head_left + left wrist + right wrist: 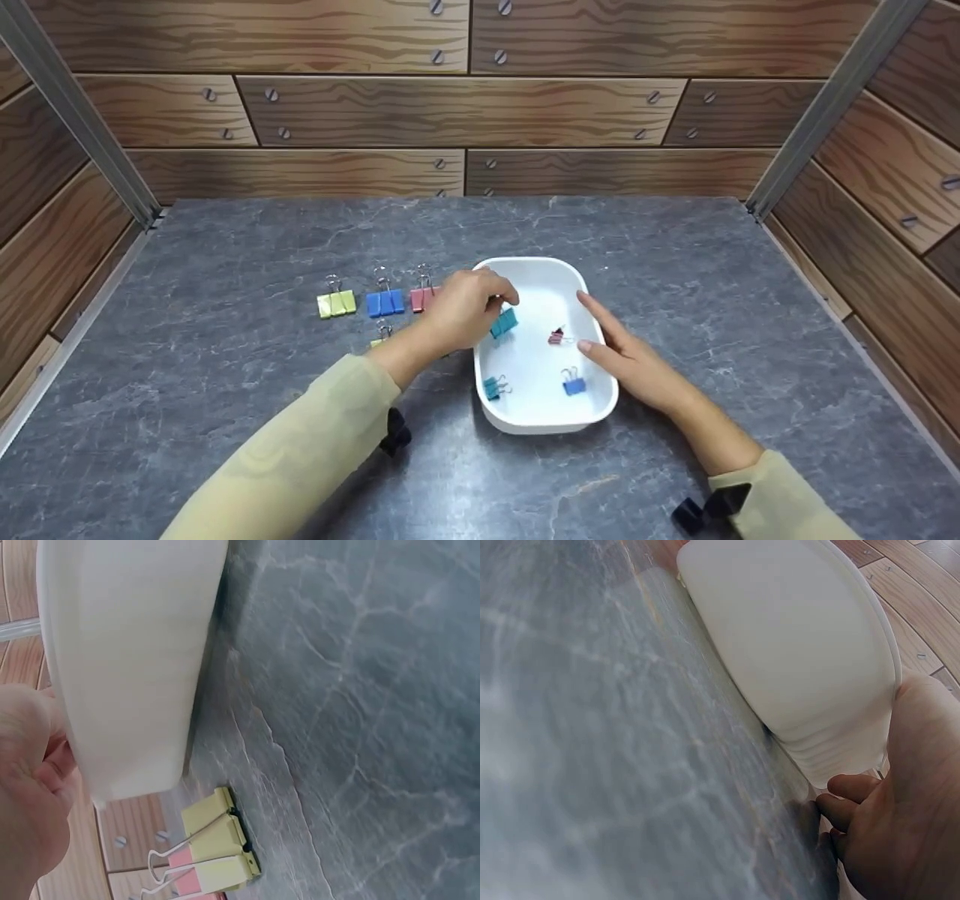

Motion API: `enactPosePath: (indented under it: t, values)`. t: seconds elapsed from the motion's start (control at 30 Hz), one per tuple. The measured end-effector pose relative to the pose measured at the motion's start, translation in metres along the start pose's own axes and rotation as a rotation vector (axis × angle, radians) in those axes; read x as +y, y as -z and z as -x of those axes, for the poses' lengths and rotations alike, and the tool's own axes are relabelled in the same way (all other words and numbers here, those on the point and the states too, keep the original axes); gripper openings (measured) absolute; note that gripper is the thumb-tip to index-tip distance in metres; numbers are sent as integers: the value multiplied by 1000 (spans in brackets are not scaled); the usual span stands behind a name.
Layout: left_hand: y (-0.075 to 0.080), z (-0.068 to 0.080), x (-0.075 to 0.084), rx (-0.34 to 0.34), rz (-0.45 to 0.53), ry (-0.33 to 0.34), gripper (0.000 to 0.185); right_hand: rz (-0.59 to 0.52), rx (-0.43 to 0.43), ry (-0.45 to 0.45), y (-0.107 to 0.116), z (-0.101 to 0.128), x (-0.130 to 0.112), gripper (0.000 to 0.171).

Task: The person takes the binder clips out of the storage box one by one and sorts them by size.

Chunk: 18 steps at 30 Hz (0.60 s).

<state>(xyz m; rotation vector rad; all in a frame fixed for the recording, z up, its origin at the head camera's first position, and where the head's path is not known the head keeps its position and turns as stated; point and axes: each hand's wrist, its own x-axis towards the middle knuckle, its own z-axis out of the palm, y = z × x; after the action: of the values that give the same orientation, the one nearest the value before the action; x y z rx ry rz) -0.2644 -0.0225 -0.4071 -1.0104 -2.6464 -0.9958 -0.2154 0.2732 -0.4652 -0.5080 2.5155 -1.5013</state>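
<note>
A white plastic tub (536, 414) stands on the table. Over its left rim, my left hand (469, 304) pinches a teal binder clip (504, 322), whose wire handles are hidden by the fingers. My right hand (637, 367) holds the tub's right side, thumb over the rim and inside. In the right wrist view, fingers (844, 810) lie against the outside of the tub wall (795, 637). Inside the tub are a small teal clip (493, 388), a small red clip (556, 337) and a small blue clip (574, 385).
Left of the tub, larger binder clips lie in a row: yellow (337, 304), blue (385, 303) and red (420, 299), the last partly behind my left hand. Another yellow clip (217, 840) sits nearer, mostly covered by my forearm in the head view. Wood-patterned walls (465, 112) enclose the grey table (225, 255).
</note>
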Motion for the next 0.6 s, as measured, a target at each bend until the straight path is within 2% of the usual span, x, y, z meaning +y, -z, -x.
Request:
enactPosePath:
  t: [0.17,0.37,0.6]
  values:
    - [9,4,6,36,54,28,24,6,-1,-5,0,-1,0,71]
    - [27,12,11,77,115,75,23,20,3,-5,0,-1,0,71]
    - [47,23,6,159,231,100,22,15,4,-3,0,0,1,70]
